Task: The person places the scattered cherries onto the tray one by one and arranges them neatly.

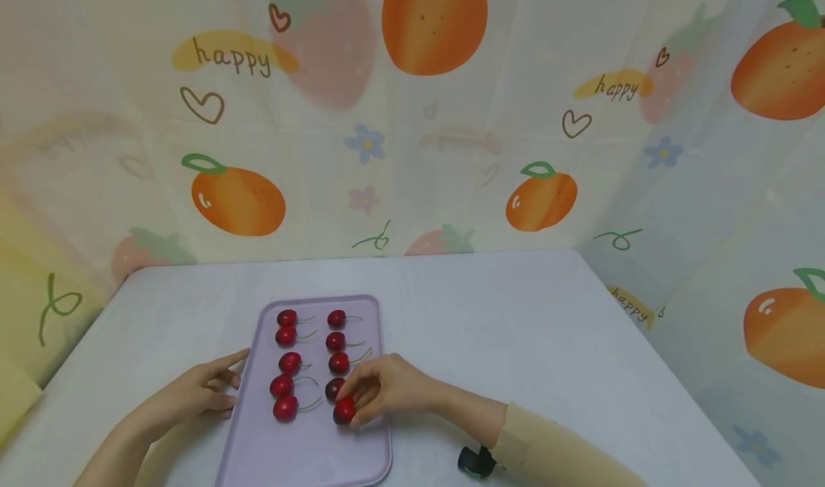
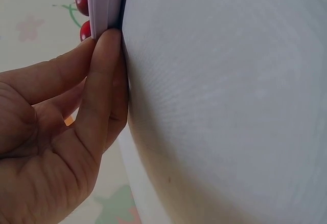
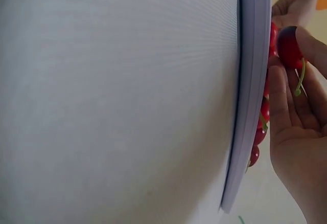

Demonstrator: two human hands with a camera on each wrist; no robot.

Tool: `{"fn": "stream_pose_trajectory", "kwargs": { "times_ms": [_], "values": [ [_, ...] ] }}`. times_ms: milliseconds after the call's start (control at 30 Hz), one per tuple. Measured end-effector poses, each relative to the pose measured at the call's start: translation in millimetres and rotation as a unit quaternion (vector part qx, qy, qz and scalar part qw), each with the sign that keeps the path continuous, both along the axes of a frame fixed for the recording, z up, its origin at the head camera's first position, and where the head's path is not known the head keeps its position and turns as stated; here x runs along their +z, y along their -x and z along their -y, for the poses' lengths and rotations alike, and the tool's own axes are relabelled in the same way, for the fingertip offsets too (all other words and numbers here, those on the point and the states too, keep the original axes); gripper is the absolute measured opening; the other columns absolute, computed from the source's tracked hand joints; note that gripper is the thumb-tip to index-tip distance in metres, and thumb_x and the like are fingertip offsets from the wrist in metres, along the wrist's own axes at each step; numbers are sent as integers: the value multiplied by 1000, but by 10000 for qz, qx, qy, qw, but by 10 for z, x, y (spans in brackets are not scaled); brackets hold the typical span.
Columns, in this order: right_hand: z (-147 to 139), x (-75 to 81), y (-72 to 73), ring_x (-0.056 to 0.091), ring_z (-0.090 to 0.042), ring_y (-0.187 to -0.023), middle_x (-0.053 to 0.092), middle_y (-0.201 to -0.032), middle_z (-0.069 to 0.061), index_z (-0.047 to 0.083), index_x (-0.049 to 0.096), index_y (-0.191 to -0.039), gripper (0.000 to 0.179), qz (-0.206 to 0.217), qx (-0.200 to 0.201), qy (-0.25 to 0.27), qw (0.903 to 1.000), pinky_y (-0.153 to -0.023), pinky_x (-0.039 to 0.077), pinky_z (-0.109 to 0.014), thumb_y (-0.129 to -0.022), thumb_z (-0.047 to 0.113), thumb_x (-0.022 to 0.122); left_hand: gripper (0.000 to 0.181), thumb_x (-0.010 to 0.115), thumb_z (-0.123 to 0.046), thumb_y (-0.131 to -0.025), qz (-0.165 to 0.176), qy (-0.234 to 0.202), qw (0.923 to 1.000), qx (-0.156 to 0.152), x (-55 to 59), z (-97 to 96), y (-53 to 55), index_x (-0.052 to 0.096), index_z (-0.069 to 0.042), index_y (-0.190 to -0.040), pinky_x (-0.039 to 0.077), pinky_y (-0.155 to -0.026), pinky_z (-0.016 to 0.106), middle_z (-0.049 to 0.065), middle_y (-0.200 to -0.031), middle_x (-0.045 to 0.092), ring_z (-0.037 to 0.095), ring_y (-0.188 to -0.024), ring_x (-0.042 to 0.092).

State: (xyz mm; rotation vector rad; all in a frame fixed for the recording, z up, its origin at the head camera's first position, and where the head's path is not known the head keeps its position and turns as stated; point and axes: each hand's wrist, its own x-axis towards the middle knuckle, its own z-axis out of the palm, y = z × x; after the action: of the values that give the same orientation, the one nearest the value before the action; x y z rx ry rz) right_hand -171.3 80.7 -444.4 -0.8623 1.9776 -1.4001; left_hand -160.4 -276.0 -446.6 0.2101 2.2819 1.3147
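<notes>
A light purple tray (image 1: 303,458) lies on the table with two columns of dark red, stemmed cherries. The left column holds several cherries (image 1: 286,408); the right column runs beside it, its nearest cherry (image 1: 334,389) partly behind my fingers. My right hand (image 1: 393,388) pinches one cherry (image 1: 344,411) between thumb and fingers, over the tray at the near end of the right column. In the right wrist view the green stem of this held cherry (image 3: 290,47) hangs down. My left hand (image 1: 193,394) rests at the tray's left edge, its fingertips (image 2: 108,37) touching the rim.
The white table (image 1: 490,329) extends around the tray. A patterned cloth (image 1: 438,150) with printed fruit hangs behind the table and along its sides. A small black device (image 1: 475,463) is at my right wrist, beside the beige sleeve (image 1: 554,444).
</notes>
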Motion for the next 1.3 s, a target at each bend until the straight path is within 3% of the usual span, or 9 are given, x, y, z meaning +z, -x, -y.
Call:
{"fn": "stream_pose_trajectory", "kwargs": {
  "times_ms": [567,1067,1300],
  "values": [
    [-4,-113,12,69,5,-79,76,-100,-9,4,73,-105,33,-323,69,-415,9986,-76,59,-17,-74,2,83,81,62,-1,-86,51,96,9999,58,1,-15,14,17,8,-153,58,-71,22,18,-110,50,15,-87,57],
    [21,-109,-2,63,8,-78,76,-95,0,11,74,-105,32,-1231,183,-739,9895,-74,56,-12,-74,11,85,81,62,-1,-86,33,89,9999,52,10,-11,13,17,8,-153,58,-71,22,18,-110,50,15,-87,57],
    [15,-118,6,63,8,-79,76,-97,0,13,75,-106,33,-1267,146,-710,9893,-75,56,-12,-75,12,84,81,62,-1,-86,65,185,9997,147,17,-27,8,17,7,-153,58,-71,22,17,-110,51,16,-89,57]
  ]
}}
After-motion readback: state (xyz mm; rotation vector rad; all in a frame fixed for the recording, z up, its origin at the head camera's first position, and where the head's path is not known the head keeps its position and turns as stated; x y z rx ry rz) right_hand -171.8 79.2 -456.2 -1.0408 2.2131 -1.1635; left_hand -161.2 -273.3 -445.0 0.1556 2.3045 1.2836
